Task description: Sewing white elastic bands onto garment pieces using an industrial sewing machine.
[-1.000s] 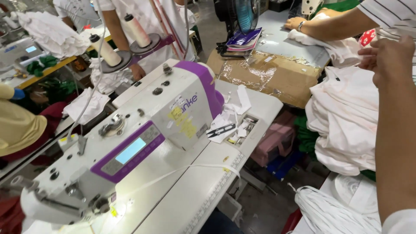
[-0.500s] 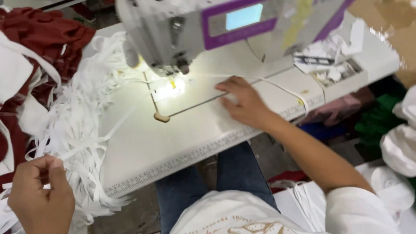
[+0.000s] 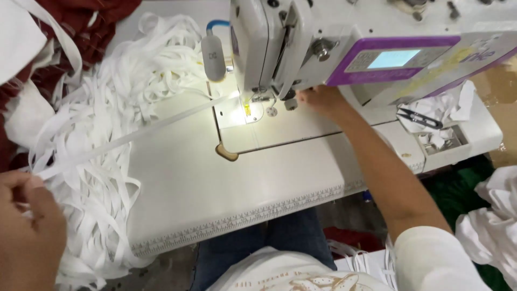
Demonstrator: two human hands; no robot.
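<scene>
White tape is the story: the left hand (image 3: 27,226), down at eight o'clock, has its fingers (image 3: 24,186) pinched shut on one end of a long white strip (image 3: 134,134), which runs taut up toward one o'clock, straight to the lit needle area (image 3: 246,108) under the sewing machine (image 3: 301,43). Across at the machine's foot, the right hand (image 3: 318,99) is tucked in just beside the needle, fingers curled under the head; whether they have hold of the strip there, I cannot tell. Over at three o'clock, a small recessed tray (image 3: 447,141) in the worktop (image 3: 215,188) holds white scraps, with black thread snips (image 3: 423,117) and a crumpled white cloth (image 3: 447,105) just above it. Crowding the left side from nine to eleven o'clock, a loose heap of white strips (image 3: 107,178) spills over the worktop edge, dark red fabric (image 3: 81,21) behind it. White garments (image 3: 493,226) are piled at four o'clock, off the worktop.
</scene>
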